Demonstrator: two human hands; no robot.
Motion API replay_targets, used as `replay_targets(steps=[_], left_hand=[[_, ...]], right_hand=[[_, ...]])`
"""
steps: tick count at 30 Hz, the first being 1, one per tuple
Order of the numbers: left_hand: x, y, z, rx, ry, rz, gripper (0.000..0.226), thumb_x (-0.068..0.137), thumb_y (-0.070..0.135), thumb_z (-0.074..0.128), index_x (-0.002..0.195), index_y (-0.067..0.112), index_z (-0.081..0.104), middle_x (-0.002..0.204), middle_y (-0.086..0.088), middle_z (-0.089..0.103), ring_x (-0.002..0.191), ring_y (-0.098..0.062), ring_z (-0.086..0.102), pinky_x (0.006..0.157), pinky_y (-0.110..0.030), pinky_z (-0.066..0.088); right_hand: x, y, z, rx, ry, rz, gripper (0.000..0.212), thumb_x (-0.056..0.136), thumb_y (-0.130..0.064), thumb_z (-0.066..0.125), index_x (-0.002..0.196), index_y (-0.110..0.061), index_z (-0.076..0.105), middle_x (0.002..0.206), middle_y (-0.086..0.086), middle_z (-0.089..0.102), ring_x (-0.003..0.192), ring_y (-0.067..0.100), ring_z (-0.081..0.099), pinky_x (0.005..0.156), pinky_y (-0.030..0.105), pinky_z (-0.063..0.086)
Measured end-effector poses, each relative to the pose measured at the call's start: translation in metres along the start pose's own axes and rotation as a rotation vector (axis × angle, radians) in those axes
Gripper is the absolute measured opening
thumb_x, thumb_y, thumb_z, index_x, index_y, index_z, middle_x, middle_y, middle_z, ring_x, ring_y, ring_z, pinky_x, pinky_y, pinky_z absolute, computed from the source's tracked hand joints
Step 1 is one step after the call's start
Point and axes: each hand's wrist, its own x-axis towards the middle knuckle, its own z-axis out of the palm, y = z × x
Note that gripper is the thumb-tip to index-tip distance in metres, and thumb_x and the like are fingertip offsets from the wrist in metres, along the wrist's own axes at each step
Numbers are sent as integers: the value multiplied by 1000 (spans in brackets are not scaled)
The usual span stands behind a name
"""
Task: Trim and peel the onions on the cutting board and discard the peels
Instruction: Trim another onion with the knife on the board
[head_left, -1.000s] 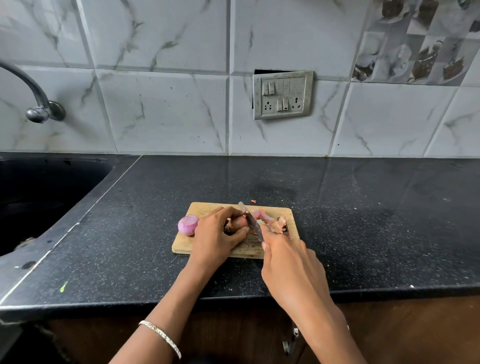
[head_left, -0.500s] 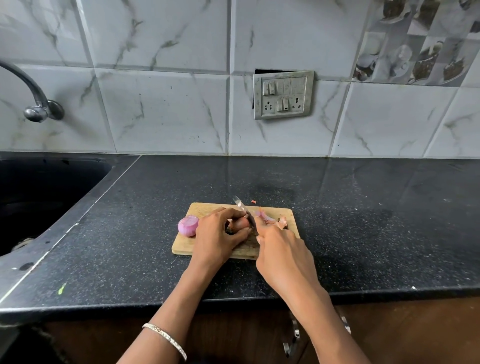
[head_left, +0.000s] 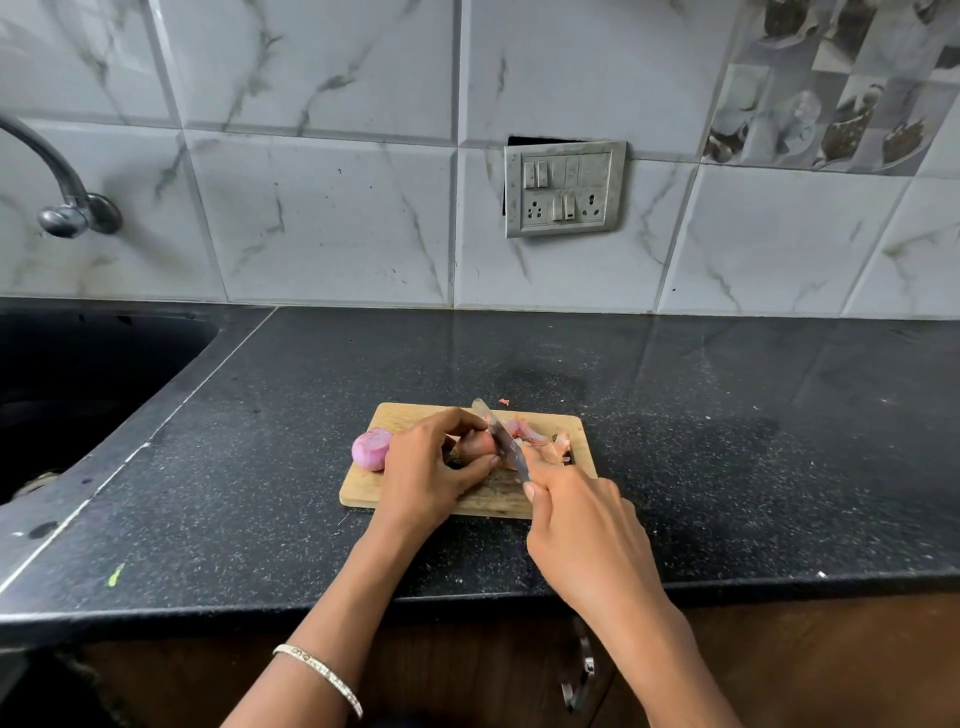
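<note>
A small wooden cutting board (head_left: 400, 415) lies on the black counter. My left hand (head_left: 434, 467) grips an unpeeled brown onion (head_left: 475, 442) on the board. In my right hand (head_left: 582, 525) is a knife (head_left: 501, 436), whose blade lies across the onion's right end; the handle is hidden inside the hand. A peeled purple onion (head_left: 371, 449) sits at the board's left edge. Loose pinkish peels (head_left: 540, 439) lie on the board's right part, behind the blade.
A dark sink (head_left: 78, 389) with a metal tap (head_left: 62, 192) is at the left. A switch and socket plate (head_left: 565, 188) hangs on the tiled wall. A tiny pink scrap (head_left: 503, 401) lies just behind the board. The counter's front edge (head_left: 467, 597) runs under my forearms.
My right hand pushed the knife forward into the onion's end, then drew back toward me. The left hand kept its grip on the onion.
</note>
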Motion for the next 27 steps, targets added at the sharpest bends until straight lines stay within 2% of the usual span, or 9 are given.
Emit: replay_targets(steps=[5,8,12,16,21,24,27], left_hand=[[-1,1,-1,7,1,-7,33,70,25,88,96,30,68,85,19,69,84,6,63,74,-17,48],[-1,0,0,8,6,-1,31,70,24,89,94,27,70,84,19,70,83,5,63,74,-18,48],[0,-2,-1,6,6,0,29,70,24,89,93,27,71,83,21,69,82,6,62,75,-20,49],[1,-5,-2,-25,-25,5,30,70,26,90,95,27,73,86,19,72,83,3,65,78,-25,53],[1,-7,-1,-45,-14,-7,32,70,29,90,97,26,74,87,15,74,83,-1,67,78,-34,55],[1,-8,1,-66,-16,-25,33,68,32,92,96,27,74,86,15,74,82,-3,68,77,-35,56],[3,-9,0,-72,-39,-39,35,67,33,92,97,27,74,87,15,74,82,-3,69,77,-34,56]], right_hand=[[-3,-3,-6,-5,-10,-4,25,105,-30,42,124,-28,57,89,-3,61,94,27,65,66,33,39],[-5,-9,-8,-21,-14,-6,29,105,-27,42,131,-31,54,98,0,66,96,28,66,67,34,42],[-6,-17,-7,-66,-25,-15,52,105,-23,44,154,-37,33,125,1,64,109,29,65,77,36,49],[5,-18,-5,-81,-38,-17,55,105,-22,44,155,-38,30,130,2,62,112,30,64,77,35,48],[18,-23,2,-67,-33,-31,56,104,-18,46,155,-35,31,140,-2,58,123,28,59,84,39,52],[10,-15,0,-64,-45,-21,59,104,-19,46,157,-38,26,133,2,60,115,30,62,82,37,50],[-1,-7,-3,-68,-55,-23,53,105,-23,44,154,-39,31,125,2,63,112,29,63,79,37,49]])
